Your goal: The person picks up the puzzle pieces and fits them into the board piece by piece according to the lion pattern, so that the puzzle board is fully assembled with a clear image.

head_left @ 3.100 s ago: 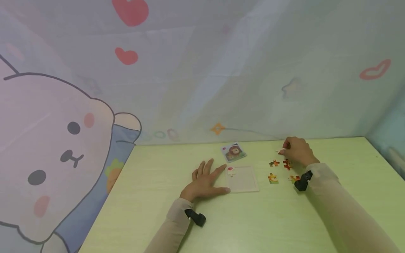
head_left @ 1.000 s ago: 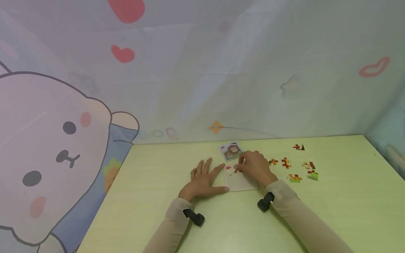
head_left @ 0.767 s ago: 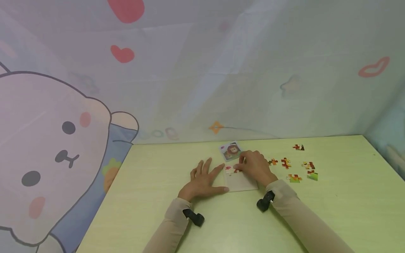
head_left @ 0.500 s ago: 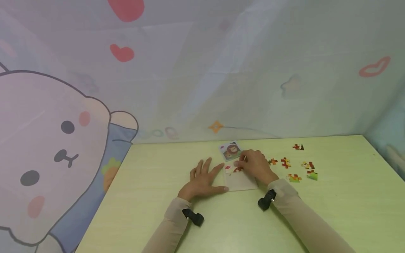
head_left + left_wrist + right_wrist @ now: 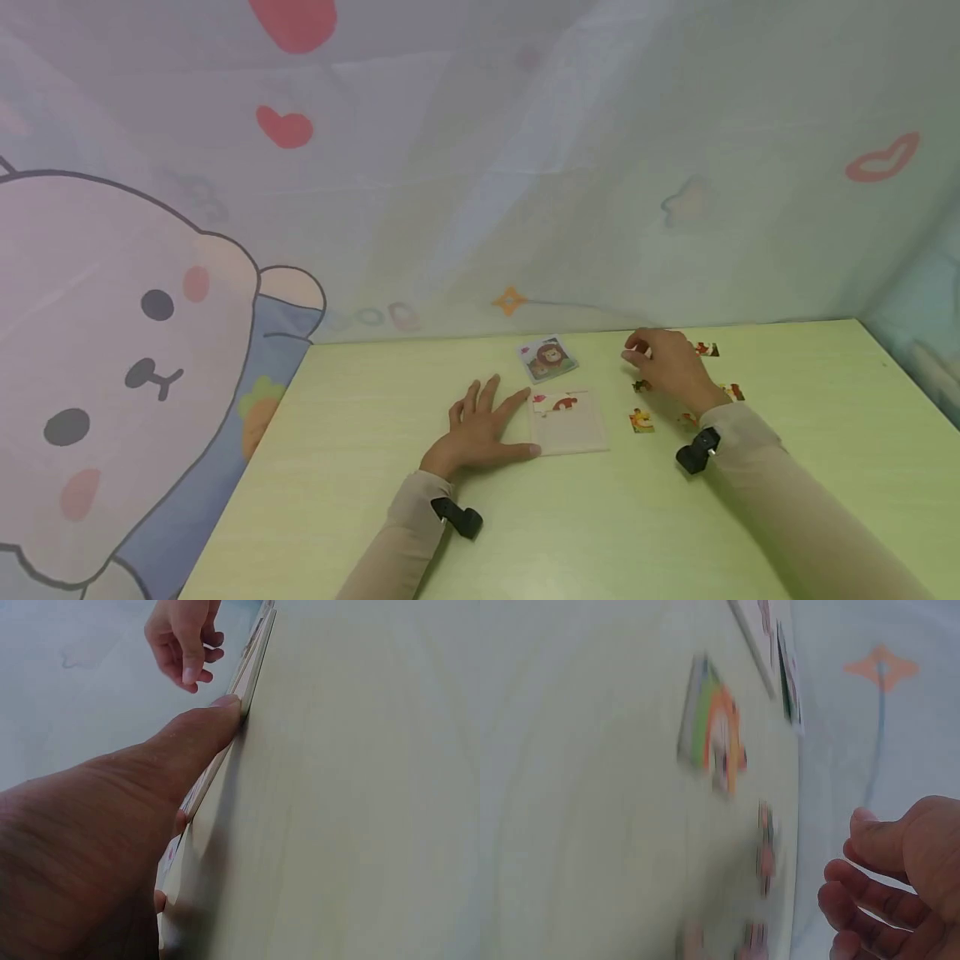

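Observation:
My left hand (image 5: pixel 480 433) lies spread on the table, with thumb and index fingertips at the left side of a shallow square puzzle tray (image 5: pixel 577 433). In the left wrist view, the thumb (image 5: pixel 202 727) presses against the tray's edge. Two joined jigsaw pieces sit in the tray's upper left: one white with a pink shape (image 5: pixel 538 402), the other reddish brown (image 5: pixel 564 404). My right hand (image 5: pixel 671 367) hovers above the loose pieces, its fingers loosely bent. The right wrist view shows nothing between those fingers. Below it lie a yellow-orange piece (image 5: pixel 641 420) and a dark piece (image 5: pixel 640 386).
Behind the tray lies a small lion picture card (image 5: pixel 549 357). More loose pieces lie to the right, including a red-brown one (image 5: pixel 707 349) near the back and another (image 5: pixel 733 392) beside the right wrist. A printed cloth (image 5: pixel 450 208) hangs along the table's back edge.
My right hand has let go of the reddish-brown piece in the tray and moved right, over the loose pieces. My left hand stays at the tray's side.

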### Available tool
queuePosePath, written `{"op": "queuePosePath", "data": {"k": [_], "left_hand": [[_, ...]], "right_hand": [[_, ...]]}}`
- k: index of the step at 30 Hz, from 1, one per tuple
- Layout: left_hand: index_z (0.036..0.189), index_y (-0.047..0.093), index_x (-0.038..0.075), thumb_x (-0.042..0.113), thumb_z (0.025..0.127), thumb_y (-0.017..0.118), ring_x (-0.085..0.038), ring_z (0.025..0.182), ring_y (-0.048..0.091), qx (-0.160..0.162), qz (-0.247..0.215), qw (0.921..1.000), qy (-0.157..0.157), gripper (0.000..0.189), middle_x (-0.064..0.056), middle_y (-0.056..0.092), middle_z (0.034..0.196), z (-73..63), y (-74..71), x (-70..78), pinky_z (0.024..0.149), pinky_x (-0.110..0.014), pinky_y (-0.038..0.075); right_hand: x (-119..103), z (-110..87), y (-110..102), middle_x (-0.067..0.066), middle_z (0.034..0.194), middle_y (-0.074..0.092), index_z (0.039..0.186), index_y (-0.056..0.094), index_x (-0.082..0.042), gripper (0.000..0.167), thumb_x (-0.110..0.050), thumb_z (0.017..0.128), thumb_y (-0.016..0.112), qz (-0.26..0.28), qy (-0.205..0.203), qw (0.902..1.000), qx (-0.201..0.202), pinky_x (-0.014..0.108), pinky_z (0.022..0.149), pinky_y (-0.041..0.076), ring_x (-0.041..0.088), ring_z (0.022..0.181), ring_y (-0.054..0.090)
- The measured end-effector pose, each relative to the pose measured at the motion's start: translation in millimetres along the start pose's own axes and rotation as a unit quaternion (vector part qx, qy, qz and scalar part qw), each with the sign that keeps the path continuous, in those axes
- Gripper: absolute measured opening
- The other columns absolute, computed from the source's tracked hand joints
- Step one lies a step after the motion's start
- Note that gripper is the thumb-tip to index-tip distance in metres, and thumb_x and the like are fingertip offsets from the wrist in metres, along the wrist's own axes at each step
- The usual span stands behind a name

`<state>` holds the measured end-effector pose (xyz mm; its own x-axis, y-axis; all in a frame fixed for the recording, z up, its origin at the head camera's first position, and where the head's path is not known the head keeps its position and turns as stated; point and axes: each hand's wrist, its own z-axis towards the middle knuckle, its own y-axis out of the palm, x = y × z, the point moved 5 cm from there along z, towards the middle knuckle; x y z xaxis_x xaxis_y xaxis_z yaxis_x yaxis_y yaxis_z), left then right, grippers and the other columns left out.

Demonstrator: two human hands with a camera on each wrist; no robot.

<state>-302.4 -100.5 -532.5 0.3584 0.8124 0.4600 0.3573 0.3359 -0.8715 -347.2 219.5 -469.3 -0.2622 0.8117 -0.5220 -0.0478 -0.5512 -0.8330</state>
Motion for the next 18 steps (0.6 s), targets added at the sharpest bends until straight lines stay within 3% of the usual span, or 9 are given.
{"op": "queuePosePath", "data": {"k": [4, 8, 14, 18], "left_hand": [[0.170, 0.020, 0.047, 0.073, 0.093, 0.066, -0.048, 0.168, -0.011, -0.003, -0.003, 1.0000, -0.003, 0.094, -0.013, -0.006, 0.183, -2.3, -2.8, 2.6, 0.127, -0.072, 0.005], [0.171, 0.021, 0.044, 0.073, 0.093, 0.065, -0.050, 0.167, -0.011, -0.007, 0.001, 1.0000, 0.000, 0.094, -0.016, -0.005, 0.183, -5.0, -4.4, 7.5, 0.127, -0.072, 0.005], [0.171, 0.021, 0.045, 0.079, 0.093, 0.062, -0.051, 0.167, -0.011, -0.007, -0.020, 0.9997, 0.009, 0.094, -0.017, -0.005, 0.183, -5.8, -3.9, 9.5, 0.126, -0.073, 0.003], [0.170, 0.023, 0.046, 0.081, 0.091, 0.061, -0.051, 0.167, -0.008, 0.004, -0.014, 0.9999, 0.007, 0.094, -0.017, -0.003, 0.183, -5.5, -4.6, 8.4, 0.125, -0.073, 0.005]], "right_hand": [[23.7, -2.9, -17.7, 0.028, 0.120, 0.074, 0.128, 0.071, 0.004, 0.033, -0.020, 0.107, 0.067, -0.002, 0.020, 0.9998, 0.006, 0.050, 0.077, 0.057, 0.036, 0.091, 0.071], [50.0, -7.1, -28.5, 0.034, 0.128, 0.069, 0.131, 0.070, 0.007, 0.035, -0.019, 0.107, 0.068, 0.002, 0.038, 0.9993, 0.007, 0.062, 0.088, 0.055, 0.048, 0.106, 0.070], [84.6, -8.8, -40.9, 0.040, 0.130, 0.065, 0.135, 0.066, 0.009, 0.037, -0.015, 0.107, 0.065, -0.024, 0.056, 0.9981, 0.005, 0.066, 0.089, 0.053, 0.055, 0.110, 0.065], [105.2, -6.5, -43.0, 0.041, 0.132, 0.063, 0.140, 0.062, 0.010, 0.042, -0.016, 0.107, 0.063, -0.047, 0.085, 0.9948, -0.029, 0.067, 0.092, 0.054, 0.057, 0.116, 0.063]]}}
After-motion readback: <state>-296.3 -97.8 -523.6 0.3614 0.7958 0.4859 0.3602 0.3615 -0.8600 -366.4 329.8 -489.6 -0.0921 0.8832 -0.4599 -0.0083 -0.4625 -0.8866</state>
